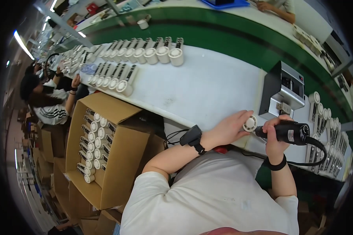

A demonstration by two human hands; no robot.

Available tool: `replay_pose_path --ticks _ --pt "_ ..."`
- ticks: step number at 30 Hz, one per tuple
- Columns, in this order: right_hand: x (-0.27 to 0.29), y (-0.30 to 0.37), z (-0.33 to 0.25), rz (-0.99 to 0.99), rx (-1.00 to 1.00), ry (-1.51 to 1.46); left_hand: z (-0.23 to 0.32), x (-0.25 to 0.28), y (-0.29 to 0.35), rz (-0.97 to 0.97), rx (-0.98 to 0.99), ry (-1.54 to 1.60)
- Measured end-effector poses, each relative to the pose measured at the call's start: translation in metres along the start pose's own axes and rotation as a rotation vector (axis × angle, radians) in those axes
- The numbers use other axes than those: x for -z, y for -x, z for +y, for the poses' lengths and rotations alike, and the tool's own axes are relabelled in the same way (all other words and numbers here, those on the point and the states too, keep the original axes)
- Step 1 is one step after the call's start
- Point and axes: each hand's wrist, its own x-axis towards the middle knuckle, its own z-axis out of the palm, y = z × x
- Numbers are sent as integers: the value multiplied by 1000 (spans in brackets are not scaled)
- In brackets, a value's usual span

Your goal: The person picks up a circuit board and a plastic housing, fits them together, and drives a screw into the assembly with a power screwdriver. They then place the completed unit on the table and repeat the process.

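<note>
My left hand is closed on a white round-headed device, its vented, ring-like face turned up. In my right hand is a black corded electric screwdriver, lying almost level, its tip pointing left at the device. Whether the tip touches the device is hard to see. A thick black cable curves down from the tool's right end. Just beyond both hands stands a silver-and-black machine with an open recess in its front.
Rows of similar white devices stand at the table's far left, and more at the right. A cardboard box of them sits left of me. Past the table runs a green conveyor belt. Another person works at the left.
</note>
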Motion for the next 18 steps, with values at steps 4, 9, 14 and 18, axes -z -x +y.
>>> replay_pose_path --ticks 4,9,14,18 --pt "15 0 -17 196 33 -207 26 38 -14 -472 115 -292" --pt "54 11 -43 351 11 -422 8 94 4 -268 232 -298" --pt "59 32 -38 561 -158 -374 -60 131 -42 263 102 -765" --pt "60 39 -28 665 -257 -386 -105 153 -85 369 -72 -1132"
